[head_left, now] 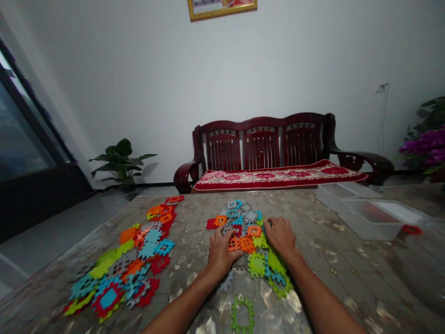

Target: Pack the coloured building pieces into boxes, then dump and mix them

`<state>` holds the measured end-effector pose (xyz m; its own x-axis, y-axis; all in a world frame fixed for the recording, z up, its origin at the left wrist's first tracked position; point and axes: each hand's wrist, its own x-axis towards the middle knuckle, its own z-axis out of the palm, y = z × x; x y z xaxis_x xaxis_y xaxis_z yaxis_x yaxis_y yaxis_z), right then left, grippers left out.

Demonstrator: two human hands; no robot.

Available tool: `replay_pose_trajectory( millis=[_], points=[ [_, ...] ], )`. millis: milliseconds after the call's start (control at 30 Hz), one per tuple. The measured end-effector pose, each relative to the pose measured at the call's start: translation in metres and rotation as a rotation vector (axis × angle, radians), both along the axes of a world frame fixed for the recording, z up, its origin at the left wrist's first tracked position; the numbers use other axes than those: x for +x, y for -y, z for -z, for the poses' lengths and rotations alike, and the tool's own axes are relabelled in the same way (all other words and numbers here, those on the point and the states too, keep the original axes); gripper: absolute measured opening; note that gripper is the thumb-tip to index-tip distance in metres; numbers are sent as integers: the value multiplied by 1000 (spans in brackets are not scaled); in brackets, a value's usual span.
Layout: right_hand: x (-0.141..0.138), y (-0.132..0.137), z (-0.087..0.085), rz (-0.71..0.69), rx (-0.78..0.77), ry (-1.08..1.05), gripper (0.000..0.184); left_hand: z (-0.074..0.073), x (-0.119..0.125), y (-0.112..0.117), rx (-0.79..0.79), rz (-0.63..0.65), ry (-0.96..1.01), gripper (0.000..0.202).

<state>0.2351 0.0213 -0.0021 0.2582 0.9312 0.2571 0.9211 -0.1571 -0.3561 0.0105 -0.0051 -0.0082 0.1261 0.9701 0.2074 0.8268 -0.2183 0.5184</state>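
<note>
A loose pile of coloured, notched plastic puzzle tiles (246, 243) lies in the middle of the table, in orange, green, blue, grey and red. At its left side my left hand (220, 250) rests with thumb and fingers apart, touching the orange and red tiles. My right hand (281, 236) lies against the pile's right edge beside the green tiles, fingers stretched forward and partly bent, no tile visibly gripped. Both hands hide some tiles. Nearer to me, a green square frame tile (242, 315) lies apart from the pile.
A second, longer heap of tiles (128, 266) spreads along the left of the table (187, 232). Clear plastic boxes (371, 227) stand at the right, with a blurred transparent container in front. Beyond the table are a wooden bench (262, 144) and a potted plant (123, 164).
</note>
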Motion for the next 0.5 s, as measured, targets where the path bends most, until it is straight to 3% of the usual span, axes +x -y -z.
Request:
replay_pose_trajectory(
  millis=[133,367,500],
  points=[
    [2,-8,4,29,33,-218,39,4,6,-3,60,44,102,53],
    [-10,-11,8,-161,86,-364,36,2,28,-15,69,169,104,58],
    [-16,-12,9,-246,94,-440,27,-2,40,-24,65,220,164,47]
  ],
)
